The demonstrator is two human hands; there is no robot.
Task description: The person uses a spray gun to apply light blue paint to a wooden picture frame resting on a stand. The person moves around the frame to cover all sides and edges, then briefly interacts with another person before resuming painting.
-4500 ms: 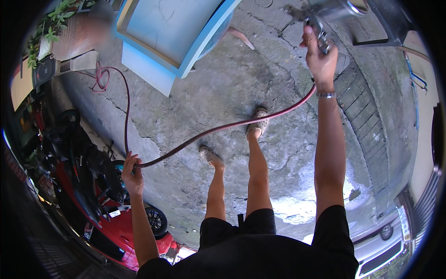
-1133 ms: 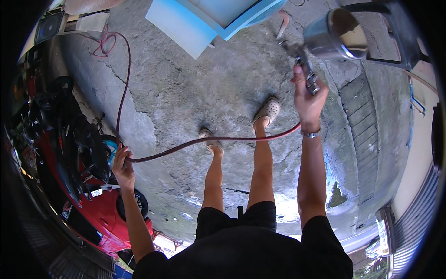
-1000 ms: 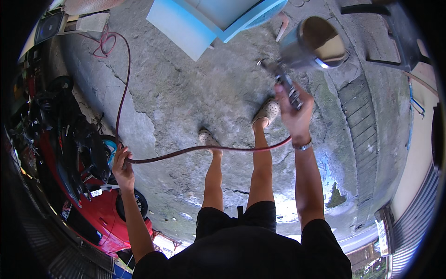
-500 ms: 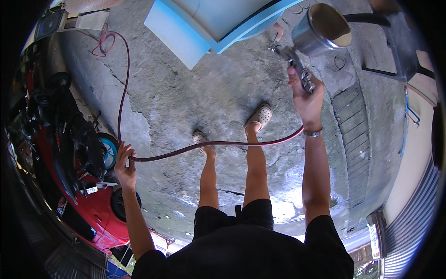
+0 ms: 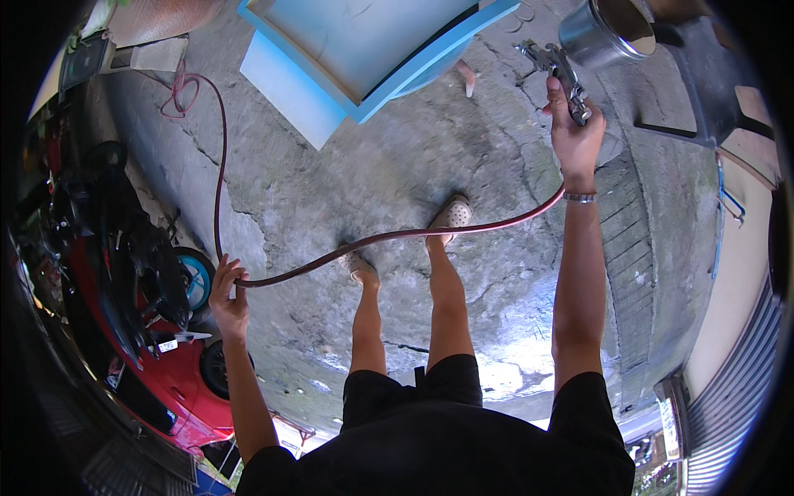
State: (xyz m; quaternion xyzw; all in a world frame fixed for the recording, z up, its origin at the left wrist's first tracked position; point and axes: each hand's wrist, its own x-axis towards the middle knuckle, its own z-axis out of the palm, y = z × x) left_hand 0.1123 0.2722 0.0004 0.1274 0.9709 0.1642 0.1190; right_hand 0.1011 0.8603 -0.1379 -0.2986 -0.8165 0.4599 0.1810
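Observation:
My right hand is closed around the handle of a metal spray gun, out ahead at the right. A silvery metal cup sits at the gun, its open-looking top toward the upper right. From my right wrist a dark red air hose sags across in front of my legs. My left hand has its fingers bent around that hose at the left. Beyond the hands, a light blue framed panel with a pale inner face stands at the top, apart from the gun.
A motorcycle and a red car stand along the left. The hose runs on to a pink loop on the concrete floor. A dark chair is at the far right, near a drain strip.
My right hand and the spray gun have moved right and a little farther out. The hose's right end has risen with them. The blue panel appears slightly lower and more to the left.

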